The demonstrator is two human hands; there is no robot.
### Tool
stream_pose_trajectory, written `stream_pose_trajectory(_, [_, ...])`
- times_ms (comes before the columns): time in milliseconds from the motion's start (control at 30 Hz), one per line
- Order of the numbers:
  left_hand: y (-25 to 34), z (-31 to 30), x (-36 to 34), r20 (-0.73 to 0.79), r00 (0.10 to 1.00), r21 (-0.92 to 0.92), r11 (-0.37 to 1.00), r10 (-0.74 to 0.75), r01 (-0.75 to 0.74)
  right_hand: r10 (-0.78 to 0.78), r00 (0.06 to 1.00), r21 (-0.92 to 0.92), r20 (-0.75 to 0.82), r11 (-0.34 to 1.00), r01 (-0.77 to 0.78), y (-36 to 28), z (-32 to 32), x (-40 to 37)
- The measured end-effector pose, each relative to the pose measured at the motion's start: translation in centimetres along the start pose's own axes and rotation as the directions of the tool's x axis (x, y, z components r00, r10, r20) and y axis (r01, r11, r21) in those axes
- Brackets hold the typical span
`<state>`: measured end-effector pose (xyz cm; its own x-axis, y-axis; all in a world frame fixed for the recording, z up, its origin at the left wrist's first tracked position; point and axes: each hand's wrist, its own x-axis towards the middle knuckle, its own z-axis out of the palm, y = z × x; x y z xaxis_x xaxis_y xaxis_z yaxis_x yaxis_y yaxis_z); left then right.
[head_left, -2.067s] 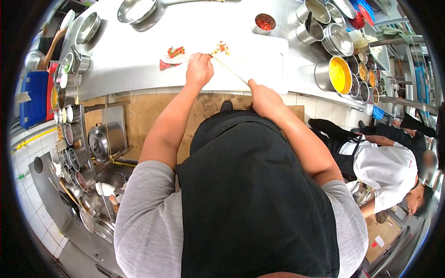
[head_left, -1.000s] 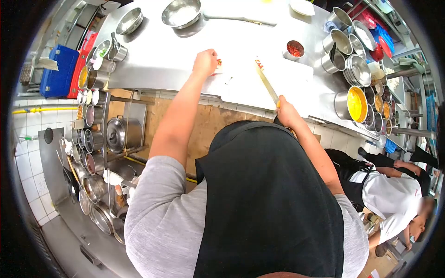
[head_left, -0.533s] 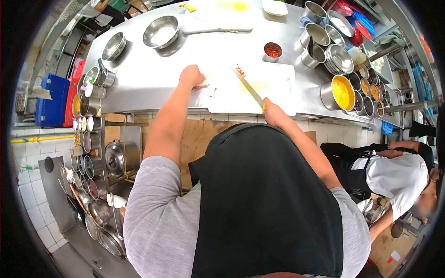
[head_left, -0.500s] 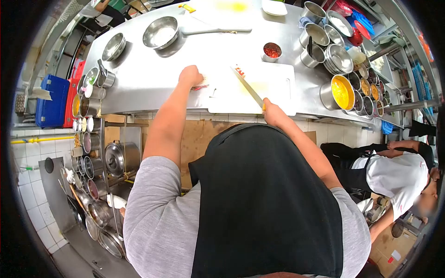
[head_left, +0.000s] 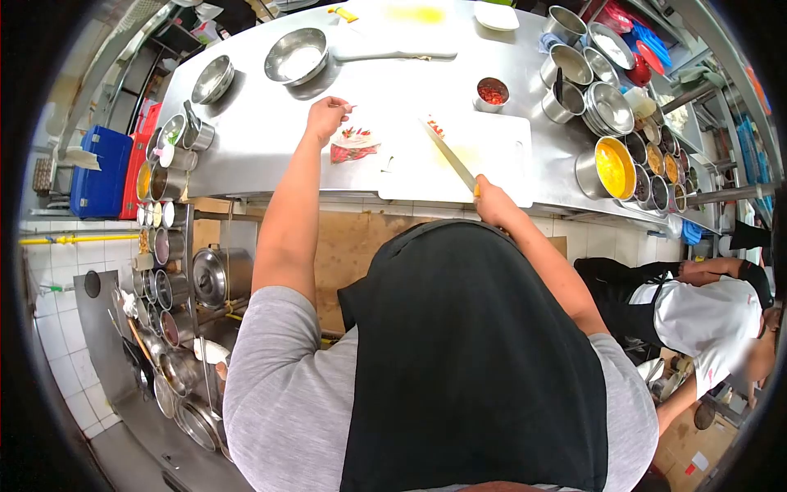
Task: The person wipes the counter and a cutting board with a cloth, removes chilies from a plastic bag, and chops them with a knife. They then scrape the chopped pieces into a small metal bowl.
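Note:
My left hand is closed in a pinch above the steel table, just beyond a small clear bag of red chilies. Something small shows at its fingertips, too tiny to name. In my right hand is the handle of a kitchen knife. Its long blade lies low over the white cutting board, pointing away to the left. Chopped red pieces are by the blade's tip. Behind the board stands a metal cup of chopped red chilies.
Two steel bowls stand at the far left of the steel table. A pot of yellow liquid and several metal containers line the right side. Another person bends at the right. Shelved pots are at the left.
My left hand has lifted up and away from the bag of chilies, which now shows fully. My right hand keeps the knife in nearly the same place. The whole view has shifted slightly.

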<state>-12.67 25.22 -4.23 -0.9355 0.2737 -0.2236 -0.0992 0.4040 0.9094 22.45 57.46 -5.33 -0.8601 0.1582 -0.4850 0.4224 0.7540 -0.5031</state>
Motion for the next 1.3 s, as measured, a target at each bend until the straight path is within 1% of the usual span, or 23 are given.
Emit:
stream_pose_trajectory(33, [0.0,-0.2,0.1,-0.024,1.0,0.058,0.998,-0.009,0.01,0.007,1.0,0.002,0.002,1.0,-0.007,-0.1,-0.1,-0.1])
stream_pose_trajectory(67, [-0.1,-0.4,0.1,-0.024,1.0,0.058,0.998,-0.01,0.011,0.007,1.0,0.002,0.003,1.0,-0.007,-0.2,-0.2,-0.2])
stream_pose_trajectory(133, [0.8,-0.6,-0.8,-0.174,0.984,0.204,0.979,0.027,0.009,-0.004,1.0,0.012,0.0,1.0,0.004,0.1,0.0,-0.1])
stream_pose_trajectory(167, [0.8,0.4,-1.6,-0.168,0.985,0.208,0.978,0.027,0.009,0.001,1.0,0.017,0.0,1.0,-0.001,0.1,0.2,0.0])
stream_pose_trajectory(233, [0.2,4.7,-3.8,-0.259,0.946,0.172,0.973,0.197,-0.156,-0.018,1.0,0.006,-0.01,1.0,0.018,0.5,0.4,0.2])
stream_pose_trajectory(300, [0.9,10.5,-8.0,-0.102,0.934,0.355,0.889,0.343,-0.288,-0.004,1.0,0.005,-0.01,1.0,0.004,0.0,-0.1,-0.2])
stream_pose_trajectory(333, [1.1,13.1,-9.5,-0.046,0.928,0.395,0.86,0.369,-0.322,0.0,1.0,0.002,-0.006,1.0,0.0,-0.3,-0.1,-0.3])
stream_pose_trajectory(367, [1.0,14.7,-10.2,0.035,0.912,0.474,0.796,0.409,-0.375,0.011,1.0,0.001,-0.006,1.0,-0.011,-0.5,0.0,-0.4])
stream_pose_trajectory(400, [0.1,15.5,-10.2,0.038,0.913,0.466,0.801,0.406,-0.375,0.012,1.0,-0.007,0.003,1.0,-0.012,-0.5,0.1,-0.3])
stream_pose_trajectory(467, [-1.5,16.6,-10.1,0.102,0.855,0.589,0.661,0.509,-0.464,0.013,1.0,-0.025,0.017,1.0,-0.012,-0.3,0.0,-0.3])
stream_pose_trajectory(533, [-1.9,16.3,-10.1,0.1,0.857,0.6,0.656,0.506,-0.458,-0.02,1.0,-0.028,-0.004,0.999,0.02,-0.2,0.2,0.0])
stream_pose_trajectory(600, [-2.8,15.9,-10.4,0.06,0.715,0.641,0.523,0.696,-0.562,0.006,1.0,-0.058,0.028,0.998,-0.005,-0.8,-0.2,-0.4])
stream_pose_trajectory(633, [-3.1,15.6,-10.4,0.062,0.717,0.64,0.523,0.694,-0.562,0.033,0.998,-0.088,0.051,0.996,-0.028,-1.4,-0.7,-0.7])
stream_pose_trajectory(700, [-3.2,15.5,-10.3,0.114,0.831,0.578,0.644,0.544,-0.501,0.026,0.998,-0.109,0.049,0.994,-0.021,-2.0,-1.2,-1.1])
stream_pose_trajectory(800, [-2.8,15.8,-9.7,0.166,0.852,0.583,0.648,0.496,-0.49,0.012,0.999,-0.16,0.046,0.987,-0.005,-2.7,-2.0,-1.9])
stream_pose_trajectory(833, [-2.6,16.0,-9.4,0.162,0.857,0.579,0.655,0.49,-0.485,0.009,0.999,-0.182,0.045,0.983,-0.001,-2.8,-2.1,-2.3])
stream_pose_trajectory(900, [-2.0,16.3,-8.7,0.218,0.852,0.585,0.635,0.476,-0.504,-0.006,0.999,-0.212,0.035,0.977,0.013,-2.9,-2.2,-2.7])
stream_pose_trajectory(967, [-1.4,16.5,-8.4,0.234,0.863,0.597,0.634,0.448,-0.491,-0.026,0.999,-0.245,0.025,0.969,0.031,-3.0,-2.5,-3.0])
stream_pose_trajectory(1000, [-1.2,16.5,-8.4,0.257,0.87,0.612,0.626,0.42,-0.483,-0.02,0.999,-0.268,0.024,0.963,0.026,-3.5,-2.9,-3.3])
stream_pose_trajectory(1133, [-1.3,16.3,-8.2,0.279,0.877,0.608,0.634,0.393,-0.477,0.023,0.998,-0.304,0.054,0.953,-0.006,-5.4,-4.8,-5.4])
stream_pose_trajectory(1233, [-1.9,16.3,-7.9,0.271,0.869,0.567,0.661,0.414,-0.491,0.054,0.993,-0.304,0.105,0.953,-0.02,-6.1,-5.6,-5.8])
stream_pose_trajectory(1267, [-2.0,16.3,-7.9,0.266,0.868,0.56,0.665,0.42,-0.494,0.055,0.993,-0.306,0.108,0.952,-0.019,-5.2,-4.5,-4.8])
stream_pose_trajectory(1300, [-2.2,16.3,-7.9,0.264,0.865,0.552,0.669,0.426,-0.498,0.001,0.997,-0.285,0.071,0.958,0.019,-3.7,-2.5,-3.2])
